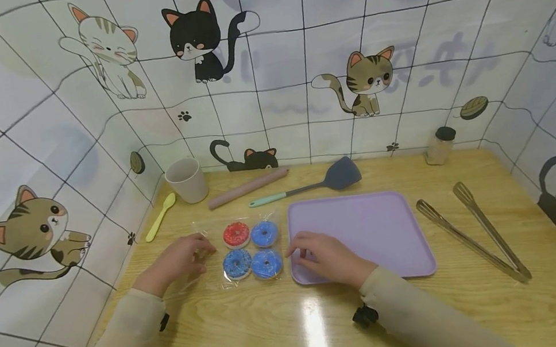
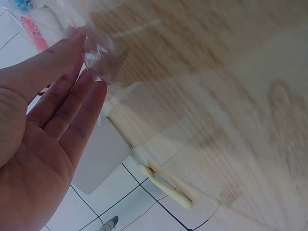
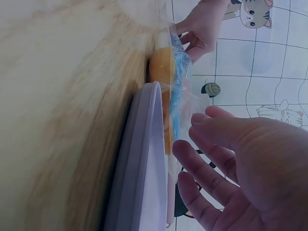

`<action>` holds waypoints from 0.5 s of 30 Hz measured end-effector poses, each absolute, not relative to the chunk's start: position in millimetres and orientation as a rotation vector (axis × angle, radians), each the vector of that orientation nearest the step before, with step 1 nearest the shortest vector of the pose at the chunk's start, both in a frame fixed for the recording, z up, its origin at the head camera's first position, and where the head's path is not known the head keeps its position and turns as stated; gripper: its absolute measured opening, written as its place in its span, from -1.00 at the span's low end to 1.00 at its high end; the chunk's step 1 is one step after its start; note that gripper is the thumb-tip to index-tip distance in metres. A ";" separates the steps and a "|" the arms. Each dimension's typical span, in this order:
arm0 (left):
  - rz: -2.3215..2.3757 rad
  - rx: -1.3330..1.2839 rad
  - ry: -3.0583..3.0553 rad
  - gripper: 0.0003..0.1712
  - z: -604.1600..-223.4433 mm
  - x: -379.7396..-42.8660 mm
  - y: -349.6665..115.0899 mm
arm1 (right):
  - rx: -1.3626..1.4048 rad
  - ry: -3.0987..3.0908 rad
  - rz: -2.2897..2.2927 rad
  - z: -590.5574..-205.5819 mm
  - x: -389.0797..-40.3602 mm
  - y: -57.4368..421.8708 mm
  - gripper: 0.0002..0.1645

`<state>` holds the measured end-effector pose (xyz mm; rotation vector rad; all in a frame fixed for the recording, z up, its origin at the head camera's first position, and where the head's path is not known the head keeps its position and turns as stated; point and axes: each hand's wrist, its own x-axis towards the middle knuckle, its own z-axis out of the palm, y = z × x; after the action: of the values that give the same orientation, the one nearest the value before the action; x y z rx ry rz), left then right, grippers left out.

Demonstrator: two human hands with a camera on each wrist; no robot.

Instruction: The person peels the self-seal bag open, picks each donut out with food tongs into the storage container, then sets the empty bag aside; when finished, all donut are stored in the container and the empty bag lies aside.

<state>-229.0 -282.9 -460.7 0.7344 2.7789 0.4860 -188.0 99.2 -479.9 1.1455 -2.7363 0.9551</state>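
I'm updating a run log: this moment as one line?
left hand: pinches clear bag; right hand: at bag's right end, grip unclear; donuts: one red, three blue, bagged; purple tray: beside bag

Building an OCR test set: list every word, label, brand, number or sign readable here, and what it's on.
Readable text: none.
Back wall: faint purple marks, possibly lettering, too blurred to read.
Jar: too small to tell if it's labelled.
Plastic donut pack: no print visible.
Purple tray: no print visible.
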 end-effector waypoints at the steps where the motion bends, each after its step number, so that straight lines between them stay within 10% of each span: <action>1: 0.484 0.742 2.779 -0.52 -460.6 -228.5 -282.9 | 1.153 -2.744 0.949 -480.7 -190.3 96.7 -0.72; 15: 0.452 0.790 2.793 -0.52 -463.3 -231.5 -285.0 | 1.224 -2.728 0.817 -482.8 -211.5 67.1 -0.79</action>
<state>-231.5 -285.0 -463.3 0.7896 2.7926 0.4519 -211.5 67.1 -482.8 1.2237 -2.7283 0.8168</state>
